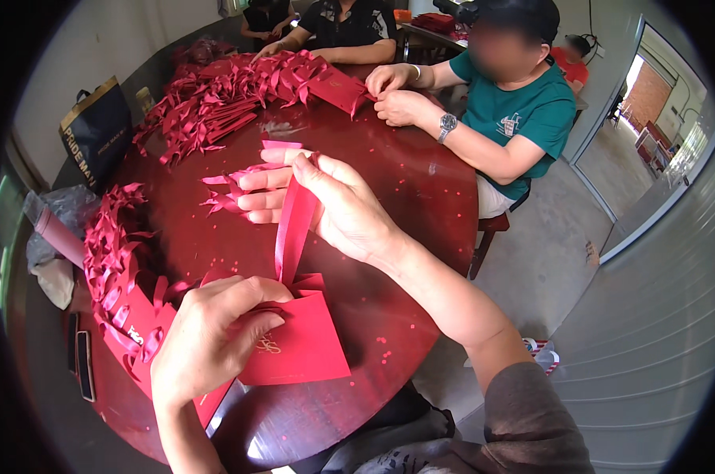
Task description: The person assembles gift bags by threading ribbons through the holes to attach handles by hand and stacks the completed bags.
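Note:
A small red paper gift bag (314,340) with gold print stands near the table's front edge, its top partly open. My left hand (215,336) is closed on its upper left edge, thumb against the front. From the bag's opening a red satin ribbon (293,233) runs up to my right hand (349,209), which pinches it between thumb and index finger. The other right fingers are stretched out, palm up. More ribbon ends (225,189) hang beside those fingertips; whether they join the same ribbon I cannot tell.
The round red table (421,229) carries a row of ribboned red bags (112,276) at left and a large pile (223,95) behind. Red specks dot its surface. Phones (85,365) lie at left, near a navy carrier bag (97,138). A person in green (523,118) works at right.

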`<state>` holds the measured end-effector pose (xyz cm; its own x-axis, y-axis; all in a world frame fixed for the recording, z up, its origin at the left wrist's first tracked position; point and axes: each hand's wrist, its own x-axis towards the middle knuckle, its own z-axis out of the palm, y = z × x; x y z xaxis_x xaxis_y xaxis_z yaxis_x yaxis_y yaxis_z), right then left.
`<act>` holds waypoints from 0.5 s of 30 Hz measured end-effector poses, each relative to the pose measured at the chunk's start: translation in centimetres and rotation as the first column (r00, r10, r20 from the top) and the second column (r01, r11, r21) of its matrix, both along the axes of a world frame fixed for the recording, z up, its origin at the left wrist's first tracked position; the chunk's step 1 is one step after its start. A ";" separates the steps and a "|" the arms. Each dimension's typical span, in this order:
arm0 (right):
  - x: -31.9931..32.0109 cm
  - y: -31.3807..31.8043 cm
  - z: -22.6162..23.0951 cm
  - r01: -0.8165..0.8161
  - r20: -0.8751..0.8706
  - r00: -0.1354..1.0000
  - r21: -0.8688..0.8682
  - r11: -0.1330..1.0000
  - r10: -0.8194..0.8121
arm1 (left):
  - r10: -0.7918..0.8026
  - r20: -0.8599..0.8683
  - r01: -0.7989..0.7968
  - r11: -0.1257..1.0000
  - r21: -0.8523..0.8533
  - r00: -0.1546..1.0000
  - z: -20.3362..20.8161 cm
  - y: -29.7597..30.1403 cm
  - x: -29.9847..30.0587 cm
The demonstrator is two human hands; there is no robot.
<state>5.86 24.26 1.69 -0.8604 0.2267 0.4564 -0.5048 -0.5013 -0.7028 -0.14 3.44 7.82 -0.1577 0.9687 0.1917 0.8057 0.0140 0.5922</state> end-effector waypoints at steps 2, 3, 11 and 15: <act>-0.4 0.3 -0.8 -0.028 0.086 0.996 -0.008 1.000 0.029 | 0.041 0.039 -0.041 0.999 0.010 0.998 -0.4 0.2 -0.2; -0.6 0.4 -1.2 -0.057 0.105 0.993 -0.008 0.998 0.057 | 0.069 0.064 -0.069 0.998 0.009 0.996 -0.7 0.3 -0.3; -2.1 -0.2 -4.0 -0.226 0.658 0.746 0.098 0.969 0.108 | 0.185 0.230 -0.166 0.981 -0.099 0.956 -2.6 1.1 -3.7; -2.0 -0.8 -4.5 -0.197 0.648 0.761 0.278 0.940 -0.032 | 0.180 0.261 -0.152 0.981 -0.125 0.948 -3.5 1.3 -4.4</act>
